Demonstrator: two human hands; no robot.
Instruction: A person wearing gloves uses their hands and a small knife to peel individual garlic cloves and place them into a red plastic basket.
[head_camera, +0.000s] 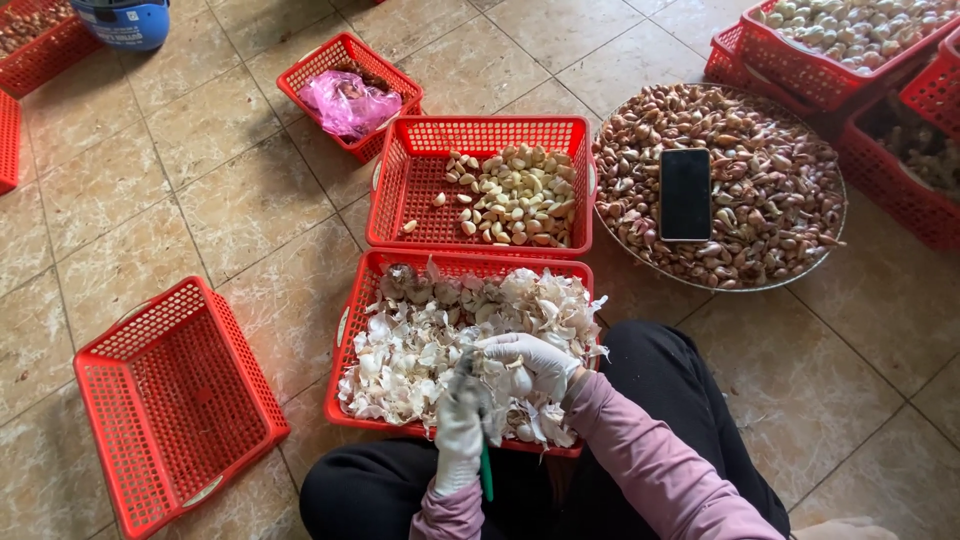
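Garlic clove (521, 381) sits pinched in my right hand (530, 362), over the near red basket (352, 330) heaped with papery white skins (420, 340) on the floor just in front of my knees. Going left to right: an empty red basket (175, 400) lies tilted on the tiles, well apart from my work. My left hand (460, 425), gloved, has its grip pressed together around a small green-handled knife (486, 470), blade up toward the clove. My right grip closes on the clove itself, fingers curled round it. To do this well, I judge I should keep the blade shallow, lift the skin only, and let it drop into the basket below. Beyond it, the far red basket (400, 200) holds peeled cloves (515, 195). Further right, a round tray (700, 281) of unpeeled garlic carries a dark phone (685, 194).
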